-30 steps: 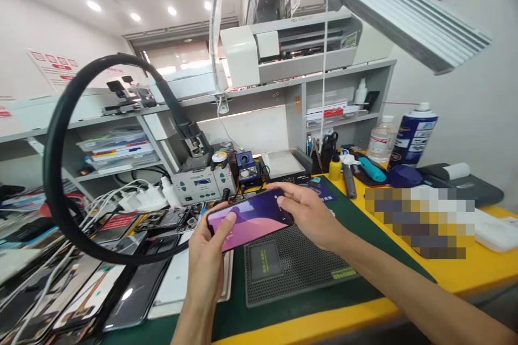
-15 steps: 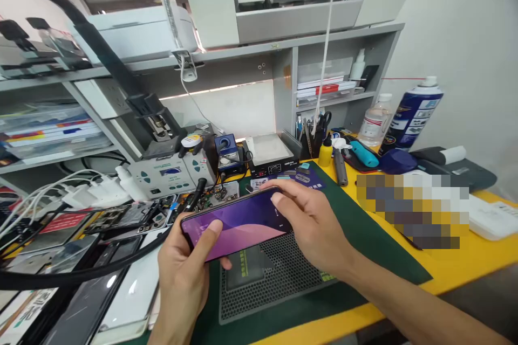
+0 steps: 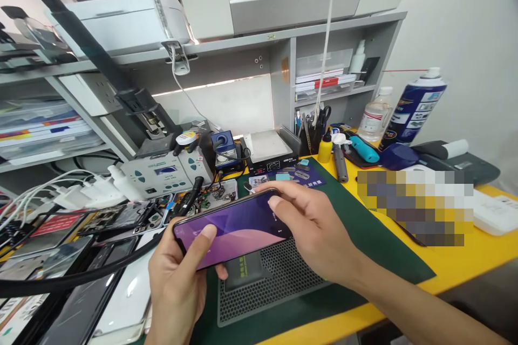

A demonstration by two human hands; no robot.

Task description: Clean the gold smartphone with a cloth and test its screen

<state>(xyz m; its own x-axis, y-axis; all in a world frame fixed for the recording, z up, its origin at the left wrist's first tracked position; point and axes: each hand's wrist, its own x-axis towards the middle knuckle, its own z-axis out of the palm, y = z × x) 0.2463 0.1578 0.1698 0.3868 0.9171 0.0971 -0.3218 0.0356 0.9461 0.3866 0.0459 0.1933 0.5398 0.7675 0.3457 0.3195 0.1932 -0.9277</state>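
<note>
A smartphone point(image 3: 237, 226) with a lit purple and pink screen is held level in both hands above a black perforated mat point(image 3: 279, 280). My left hand point(image 3: 178, 280) grips its left end, thumb lying on the screen. My right hand point(image 3: 311, 226) grips the right end, thumb on the glass and fingers curled behind the far edge. The mat lies on a green work mat point(image 3: 364, 242) on a yellow bench point(image 3: 477, 259).
A soldering station point(image 3: 162, 172), a small heating plate point(image 3: 267, 151) and loose phone parts stand behind the phone. Several phones and screens lie at left under a black ring-lamp arm point(image 3: 81, 275). A spray can point(image 3: 413, 108), a bottle point(image 3: 374, 116) and tools stand at right.
The view has dropped and moved closer to the bench. The phone and both hands have shifted slightly left and down in the picture; the grip on the phone is unchanged.
</note>
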